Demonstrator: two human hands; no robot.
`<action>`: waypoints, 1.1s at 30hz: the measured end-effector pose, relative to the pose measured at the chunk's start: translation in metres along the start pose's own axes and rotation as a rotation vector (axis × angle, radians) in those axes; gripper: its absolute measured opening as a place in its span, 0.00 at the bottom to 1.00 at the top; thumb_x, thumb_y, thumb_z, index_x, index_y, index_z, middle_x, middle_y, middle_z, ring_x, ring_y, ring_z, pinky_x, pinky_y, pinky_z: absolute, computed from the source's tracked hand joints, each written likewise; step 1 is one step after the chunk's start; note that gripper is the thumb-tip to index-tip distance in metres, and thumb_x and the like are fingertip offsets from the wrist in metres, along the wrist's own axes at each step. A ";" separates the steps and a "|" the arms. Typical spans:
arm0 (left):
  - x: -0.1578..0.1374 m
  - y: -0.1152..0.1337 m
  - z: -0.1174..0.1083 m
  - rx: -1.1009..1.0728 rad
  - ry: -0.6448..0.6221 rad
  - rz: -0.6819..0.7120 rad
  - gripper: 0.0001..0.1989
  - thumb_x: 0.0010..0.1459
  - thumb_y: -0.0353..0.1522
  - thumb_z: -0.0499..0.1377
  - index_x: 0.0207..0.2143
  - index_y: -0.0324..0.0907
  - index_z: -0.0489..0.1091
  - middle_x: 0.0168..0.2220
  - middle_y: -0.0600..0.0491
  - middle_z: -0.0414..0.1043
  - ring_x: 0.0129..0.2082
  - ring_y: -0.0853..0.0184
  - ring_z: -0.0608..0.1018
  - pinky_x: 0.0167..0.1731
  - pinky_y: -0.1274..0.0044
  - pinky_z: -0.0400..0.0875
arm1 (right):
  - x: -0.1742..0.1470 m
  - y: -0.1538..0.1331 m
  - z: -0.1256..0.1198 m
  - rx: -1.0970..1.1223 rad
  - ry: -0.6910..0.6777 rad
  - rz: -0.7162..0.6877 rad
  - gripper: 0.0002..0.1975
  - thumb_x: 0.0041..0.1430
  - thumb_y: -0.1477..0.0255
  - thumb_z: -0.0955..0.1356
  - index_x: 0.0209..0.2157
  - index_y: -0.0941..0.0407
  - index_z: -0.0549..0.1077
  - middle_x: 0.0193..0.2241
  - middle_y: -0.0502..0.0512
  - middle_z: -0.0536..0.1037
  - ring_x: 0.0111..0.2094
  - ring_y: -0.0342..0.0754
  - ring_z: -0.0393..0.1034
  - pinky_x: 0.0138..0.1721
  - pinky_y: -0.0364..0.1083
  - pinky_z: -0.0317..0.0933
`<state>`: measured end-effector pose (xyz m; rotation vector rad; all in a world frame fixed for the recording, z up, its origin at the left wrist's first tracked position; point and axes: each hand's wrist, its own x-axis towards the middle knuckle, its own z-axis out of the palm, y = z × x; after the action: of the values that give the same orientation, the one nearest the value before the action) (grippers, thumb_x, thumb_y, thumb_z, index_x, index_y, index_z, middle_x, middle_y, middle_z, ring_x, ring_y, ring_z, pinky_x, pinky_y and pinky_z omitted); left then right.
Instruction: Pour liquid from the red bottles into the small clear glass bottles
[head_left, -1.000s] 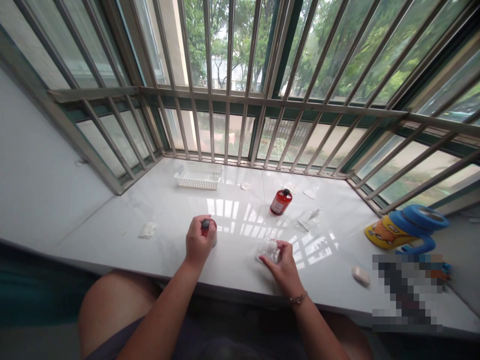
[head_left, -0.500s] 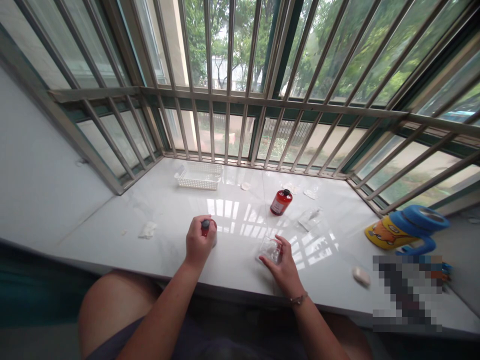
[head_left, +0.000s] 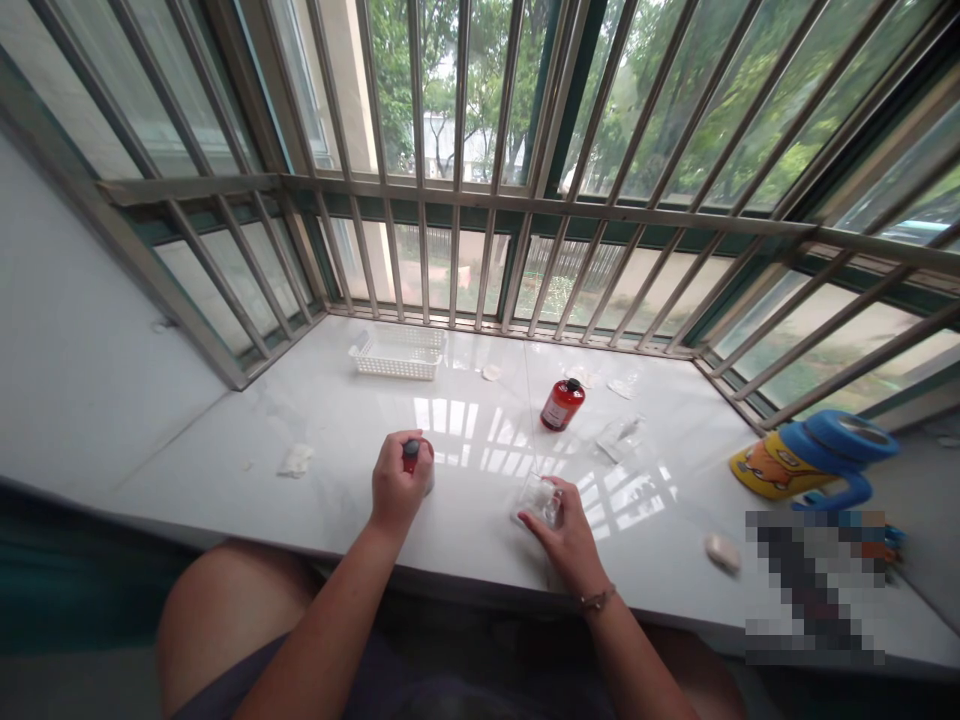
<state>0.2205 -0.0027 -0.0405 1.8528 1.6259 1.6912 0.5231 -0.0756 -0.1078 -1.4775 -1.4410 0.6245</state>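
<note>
My left hand (head_left: 400, 478) is wrapped around a red bottle (head_left: 410, 463) with a dark cap, upright on the white counter; the palm and fingers hide most of it. To its right, my right hand (head_left: 567, 525) grips a clear plastic container (head_left: 535, 500) between thumb and fingers, low at the counter surface. What the container has inside, if anything, I cannot make out. A second red bottle (head_left: 561, 406) with a black cap and a pale label stands beyond my right hand. Close to that bottle lies a crumpled clear plastic piece (head_left: 620, 438).
A white perforated basket (head_left: 397, 357) sits at the back left by the window bars. Crumpled white scraps (head_left: 295, 460) lie about the counter (head_left: 225, 480). On the right are a blue and yellow jug (head_left: 810, 455), a pale oblong object (head_left: 722, 552) and a blurred-out patch.
The fingers of my right hand have closed in a little on the clear plastic container. My left hand and the bottle in it have stayed in place.
</note>
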 end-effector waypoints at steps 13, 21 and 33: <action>0.000 0.000 -0.001 -0.020 -0.012 -0.026 0.07 0.69 0.36 0.60 0.46 0.45 0.73 0.47 0.48 0.80 0.49 0.57 0.82 0.52 0.65 0.78 | -0.002 0.002 0.002 0.002 0.037 0.047 0.32 0.56 0.51 0.78 0.53 0.48 0.64 0.51 0.56 0.73 0.50 0.57 0.73 0.54 0.58 0.71; 0.009 0.004 -0.008 -0.068 -0.080 -0.079 0.10 0.68 0.40 0.62 0.47 0.48 0.80 0.53 0.47 0.81 0.60 0.53 0.79 0.63 0.57 0.74 | 0.001 -0.003 0.001 -0.017 0.033 0.023 0.28 0.56 0.51 0.78 0.50 0.48 0.66 0.48 0.55 0.75 0.45 0.57 0.74 0.50 0.56 0.72; 0.013 0.001 -0.015 -0.168 -0.127 -0.237 0.17 0.60 0.42 0.70 0.49 0.47 0.78 0.57 0.45 0.80 0.57 0.52 0.82 0.61 0.58 0.76 | 0.000 0.000 0.002 -0.031 0.037 0.016 0.29 0.56 0.52 0.77 0.51 0.48 0.66 0.48 0.54 0.75 0.45 0.56 0.75 0.48 0.56 0.72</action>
<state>0.2065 -0.0010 -0.0272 1.5863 1.5329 1.5267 0.5217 -0.0751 -0.1083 -1.5180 -1.4177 0.5845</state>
